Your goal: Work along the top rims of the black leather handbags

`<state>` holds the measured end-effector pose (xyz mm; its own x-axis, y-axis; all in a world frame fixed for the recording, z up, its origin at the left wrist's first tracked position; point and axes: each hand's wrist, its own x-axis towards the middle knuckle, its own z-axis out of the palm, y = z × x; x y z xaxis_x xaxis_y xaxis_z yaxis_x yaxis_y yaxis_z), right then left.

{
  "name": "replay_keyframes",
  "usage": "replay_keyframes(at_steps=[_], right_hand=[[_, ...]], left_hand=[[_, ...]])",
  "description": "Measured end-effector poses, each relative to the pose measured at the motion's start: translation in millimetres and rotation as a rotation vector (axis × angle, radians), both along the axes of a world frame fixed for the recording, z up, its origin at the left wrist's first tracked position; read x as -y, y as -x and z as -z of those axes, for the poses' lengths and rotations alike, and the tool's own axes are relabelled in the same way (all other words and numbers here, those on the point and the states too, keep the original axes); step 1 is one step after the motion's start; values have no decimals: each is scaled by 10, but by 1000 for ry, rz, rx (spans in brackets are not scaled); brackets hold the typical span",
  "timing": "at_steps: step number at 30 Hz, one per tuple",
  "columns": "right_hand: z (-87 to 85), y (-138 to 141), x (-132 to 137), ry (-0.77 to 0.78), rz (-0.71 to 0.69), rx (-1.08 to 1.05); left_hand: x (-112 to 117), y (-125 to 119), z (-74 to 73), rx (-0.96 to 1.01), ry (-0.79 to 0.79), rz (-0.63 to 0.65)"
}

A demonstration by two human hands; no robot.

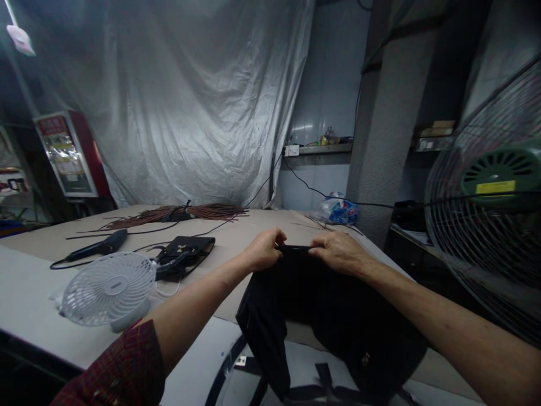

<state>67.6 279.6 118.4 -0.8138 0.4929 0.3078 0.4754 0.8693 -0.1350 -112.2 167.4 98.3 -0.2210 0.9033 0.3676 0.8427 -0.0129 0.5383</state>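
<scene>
A black bag point(264, 316), dark and soft-looking, hangs open in front of me with its upper edge raised. My left hand point(267, 248) pinches that edge on one side, thumb and fingers closed. Close by along the same edge, my right hand point(338, 251) grips with its fingertips. Between the two hands a short stretch of the rim runs straight. A small gold-coloured fitting point(366, 358) shows on the bag's lower right. Dark straps lie below it. Its inside is too dark to make out.
To the left on the table point(34, 282) are a white fan point(116, 285), a black corded tool point(103, 245) and a black item with gold fittings point(181, 251). Behind lies a bundle of brown strips point(203, 211). A large caged fan point(499, 169) stands at right, near a plastic bag point(340, 210).
</scene>
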Motion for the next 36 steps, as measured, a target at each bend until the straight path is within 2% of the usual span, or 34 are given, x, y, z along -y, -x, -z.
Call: replay_keyframes(at_steps=[6, 9, 12, 15, 24, 31, 36], right_hand=[[3, 10, 26, 8, -39, -5], [33, 27, 19, 85, -133, -74], [58, 59, 2, 153, -210, -92], [64, 100, -4, 128, -209, -79], [27, 196, 31, 175, -42, -55], [11, 211, 124, 185, -106, -79], [-77, 150, 83, 170, -219, -9]], left_hand=[[9, 40, -5, 152, 69, 40], [19, 16, -19, 166, 27, 54], [8, 10, -8, 139, 6, 39], [-15, 18, 4, 115, 7, 43], [-62, 15, -41, -46, 28, 40], [-69, 0, -138, -153, 51, 158], [-86, 28, -159, -159, 57, 163]])
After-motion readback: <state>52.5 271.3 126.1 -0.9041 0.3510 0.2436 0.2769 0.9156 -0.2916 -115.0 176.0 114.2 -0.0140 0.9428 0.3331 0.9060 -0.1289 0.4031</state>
